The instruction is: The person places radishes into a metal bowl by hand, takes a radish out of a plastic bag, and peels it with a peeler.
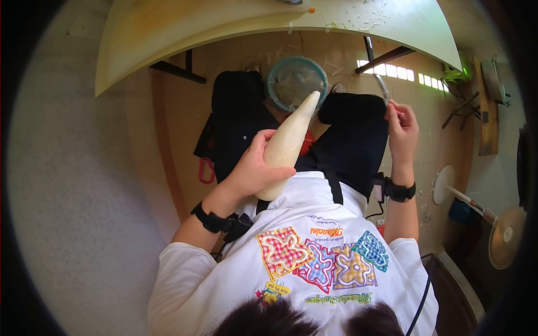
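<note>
A white radish [287, 143], smooth and pale, lies slanted across my lap with its narrow tip pointing up and right. My left hand [252, 171] is closed around its thick lower part, thumb across the front. Off to the right, beside my knee, my right hand [401, 123] pinches a slim, curved grey peeler [382, 88]; its exact form is hard to make out. The peeler is well apart from the radish. Beyond the radish tip, a teal-rimmed basin [271, 84] stands on the floor between my feet, with pale peelings inside.
A pale table [224, 28] spans the space ahead, with wet spots and a small orange scrap [311, 10]. Peel strips [336, 70] lie on the floor around the basin. A standing fan [507, 235] is at right. A pink loop [206, 170] hangs at left.
</note>
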### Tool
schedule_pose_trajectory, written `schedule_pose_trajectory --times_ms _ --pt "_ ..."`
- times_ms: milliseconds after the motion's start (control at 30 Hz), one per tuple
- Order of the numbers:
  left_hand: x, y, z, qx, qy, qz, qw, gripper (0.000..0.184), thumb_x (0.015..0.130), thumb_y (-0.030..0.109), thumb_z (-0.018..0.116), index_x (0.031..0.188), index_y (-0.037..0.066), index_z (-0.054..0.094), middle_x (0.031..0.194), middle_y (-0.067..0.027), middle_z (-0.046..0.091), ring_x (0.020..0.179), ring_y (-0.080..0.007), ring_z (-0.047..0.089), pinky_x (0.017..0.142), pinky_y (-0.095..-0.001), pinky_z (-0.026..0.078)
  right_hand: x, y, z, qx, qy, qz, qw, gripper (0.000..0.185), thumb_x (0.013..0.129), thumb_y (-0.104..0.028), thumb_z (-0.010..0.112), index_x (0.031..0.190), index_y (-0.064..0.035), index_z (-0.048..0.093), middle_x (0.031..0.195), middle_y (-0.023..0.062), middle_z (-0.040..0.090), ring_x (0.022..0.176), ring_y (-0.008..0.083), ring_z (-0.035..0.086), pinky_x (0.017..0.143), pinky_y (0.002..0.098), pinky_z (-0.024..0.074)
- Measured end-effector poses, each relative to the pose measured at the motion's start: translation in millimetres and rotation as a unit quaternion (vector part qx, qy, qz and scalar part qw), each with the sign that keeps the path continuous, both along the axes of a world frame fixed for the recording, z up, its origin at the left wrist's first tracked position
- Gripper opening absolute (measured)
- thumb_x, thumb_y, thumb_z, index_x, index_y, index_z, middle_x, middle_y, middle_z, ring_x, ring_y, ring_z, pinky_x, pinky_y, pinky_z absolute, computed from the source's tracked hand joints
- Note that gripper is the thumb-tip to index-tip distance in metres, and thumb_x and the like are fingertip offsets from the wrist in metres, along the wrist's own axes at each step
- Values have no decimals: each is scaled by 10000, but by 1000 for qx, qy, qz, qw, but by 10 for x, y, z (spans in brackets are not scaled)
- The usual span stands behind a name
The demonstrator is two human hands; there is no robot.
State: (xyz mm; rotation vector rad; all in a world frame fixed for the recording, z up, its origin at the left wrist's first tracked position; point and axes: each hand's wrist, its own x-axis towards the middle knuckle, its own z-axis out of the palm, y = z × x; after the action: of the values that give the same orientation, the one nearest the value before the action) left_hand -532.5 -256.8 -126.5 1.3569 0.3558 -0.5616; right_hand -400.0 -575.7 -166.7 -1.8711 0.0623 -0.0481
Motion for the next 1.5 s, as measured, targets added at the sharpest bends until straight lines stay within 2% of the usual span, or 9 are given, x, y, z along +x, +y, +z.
schedule_pose_trajectory --times_ms 100,200,267,567,700,800,1133,1233,1500 --pt "-8 -1 23 -45 22 4 999 764 778 76 792 1405 30 357 1210 -67 569 1093 -141 573 946 -323 483 -432 651 467 -50 -55 174 982 84 903 -55 725 932 -20 655 943 58 746 681 31 551 542 209 420" --pt "-1 24 -22 -112 58 -5 992 704 816 63 762 1410 27 386 1249 -69 567 1137 -141 566 969 -313 476 -659 986 663 -64 -144 369 916 192 795 -45 765 972 -75 695 780 78 664 624 234 637 518 319 488" --pt "-39 15 -3 -54 -12 -1 998 668 834 48 746 1403 32 396 1268 -79 567 1156 -141 563 974 -307 475 -698 1059 717 -89 -137 402 901 207 788 -68 759 986 -95 707 745 63 631 624 234 638 516 335 493" --pt "-105 16 -9 -82 -9 23 996 689 799 101 787 1353 42 383 1249 -64 519 1170 -128 510 1005 -317 438 -441 973 571 -112 -206 371 899 139 800 -32 740 925 -84 709 751 74 645 650 269 644 545 328 508" --pt "-149 39 44 -43 -28 -11 999 689 800 123 786 1349 33 380 1212 -58 520 1123 -119 515 988 -309 444 421 -266 -378 -106 -10 -3 994 144 951 -125 678 983 14 686 774 58 697 688 65 591 618 230 463" --pt "-135 56 23 -37 -16 -3 999 696 797 132 795 1347 33 381 1203 -59 526 1124 -120 518 987 -311 448 270 -520 -150 -78 3 -28 997 138 960 -129 676 1020 -6 678 807 21 691 695 44 571 627 187 434" --pt "-59 21 -37 -24 -22 -6 999 763 758 92 835 1369 31 382 1221 -62 540 1132 -137 545 966 -309 470 -484 550 569 -37 -17 202 978 81 903 -34 717 923 -10 642 952 51 742 679 46 573 562 209 435" --pt "-32 -26 4 -58 -3 -5 998 765 753 57 831 1379 31 392 1224 -60 557 1137 -144 562 958 -312 483 -660 886 730 -34 -134 389 911 199 779 -20 774 953 -60 688 802 85 672 620 239 643 525 306 497" --pt "-92 -28 55 -81 7 14 997 714 771 47 804 1366 32 410 1212 -58 575 1136 -130 565 963 -320 486 -698 997 659 -108 -144 423 888 203 771 -66 755 967 -97 709 745 50 631 611 228 635 516 333 494"
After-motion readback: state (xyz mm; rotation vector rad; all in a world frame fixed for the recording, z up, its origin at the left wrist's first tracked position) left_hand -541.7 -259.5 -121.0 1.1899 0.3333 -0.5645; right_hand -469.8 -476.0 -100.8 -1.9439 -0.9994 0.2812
